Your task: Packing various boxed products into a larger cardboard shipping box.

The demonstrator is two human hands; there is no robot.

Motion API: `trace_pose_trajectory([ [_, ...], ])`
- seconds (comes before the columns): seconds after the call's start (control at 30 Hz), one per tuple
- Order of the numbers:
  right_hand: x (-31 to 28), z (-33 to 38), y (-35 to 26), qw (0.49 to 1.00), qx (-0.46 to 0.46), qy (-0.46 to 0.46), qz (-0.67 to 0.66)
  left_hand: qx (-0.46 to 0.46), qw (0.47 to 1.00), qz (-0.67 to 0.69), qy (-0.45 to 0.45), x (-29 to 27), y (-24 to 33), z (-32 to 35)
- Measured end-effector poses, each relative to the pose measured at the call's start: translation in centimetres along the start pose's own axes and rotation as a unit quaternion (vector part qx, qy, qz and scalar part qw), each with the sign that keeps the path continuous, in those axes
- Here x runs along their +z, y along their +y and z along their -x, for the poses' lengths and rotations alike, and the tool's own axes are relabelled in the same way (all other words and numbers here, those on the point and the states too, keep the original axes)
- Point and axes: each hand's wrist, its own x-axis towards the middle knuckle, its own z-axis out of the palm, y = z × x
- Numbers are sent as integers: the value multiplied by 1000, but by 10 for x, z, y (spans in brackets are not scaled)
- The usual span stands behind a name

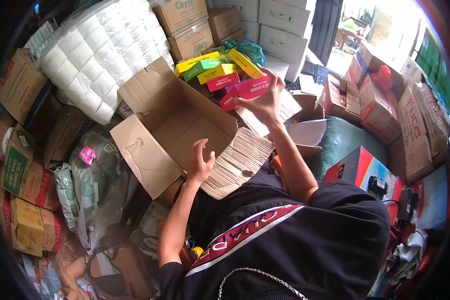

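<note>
Pink box: far right of the open carton, at the front of a pile of small boxes. Pink box [247, 90] has its long axis slanting, lower at the left end, higher at the right; right end points toward the right hand.
Right hand [269, 102]: thumb and fingers spread wide around the box's right end; can't tell if they press on it.
Left hand [200, 167]: fingers loosely curled, nothing in them, over the near edge of the carton.
Open carton [202, 102]: mouth up, flaps out; long axis looks to run upper left to lower right.
Box pile: yellow box [245, 63] and green box [201, 68] just beyond the pink one; teal bag [250, 50] behind.
Left side: white roll pack [102, 55], tilted; clear bag [102, 185] nearer.
Back: brown cartons [189, 42], white cartons [282, 47], both stacked.
Right side: dark green bundle [352, 142].
</note>
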Motion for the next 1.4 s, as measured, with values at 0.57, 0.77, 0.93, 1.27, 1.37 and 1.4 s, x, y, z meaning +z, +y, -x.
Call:
trace_pose_trajectory([
  [0.57,29,36,-14,914,54,-372,-153,7,968,-127,215,-11,26,-5],
  [0.77,57,41,47,902,114,-406,-97,-74,985,-136,70,-2,30,-1],
  [0.93,50,40,54,883,65,-461,-57,-166,976,-133,40,-4,38,-2],
  [1.27,46,48,52,871,78,-481,-64,-14,952,-305,18,-9,36,-1],
  [1.37,57,61,59,839,-48,-541,25,-107,975,-194,-28,-4,26,-4],
  [1.4,58,64,63,840,-47,-540,24,-106,975,-195,-30,-2,22,-3],
])
